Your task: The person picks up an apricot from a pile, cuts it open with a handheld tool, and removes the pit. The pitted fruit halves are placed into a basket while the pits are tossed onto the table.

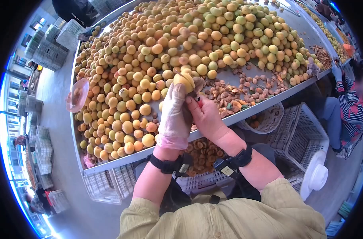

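My left hand (176, 111), in a pale, stained glove, is closed around a yellow apricot (184, 82) held up over the near edge of the table. My bare right hand (207, 116) is closed on a small red-handled knife (200, 102) against the fruit's lower right side. Most of the knife is hidden by fingers and apricot. A large heap of yellow, orange and greenish apricots (145, 83) spreads beyond both hands. Brown apricot pits (233, 91) lie to the right of my right hand, with some orange fruit pieces among them.
The metal table's raised rim (265, 97) runs just in front of me. Below it a crate holds apricot halves (205, 155). White crates (299, 133), a round basket (269, 121) and a white lid-like object (315, 175) are at right. A co-worker (351, 103) sits at far right.
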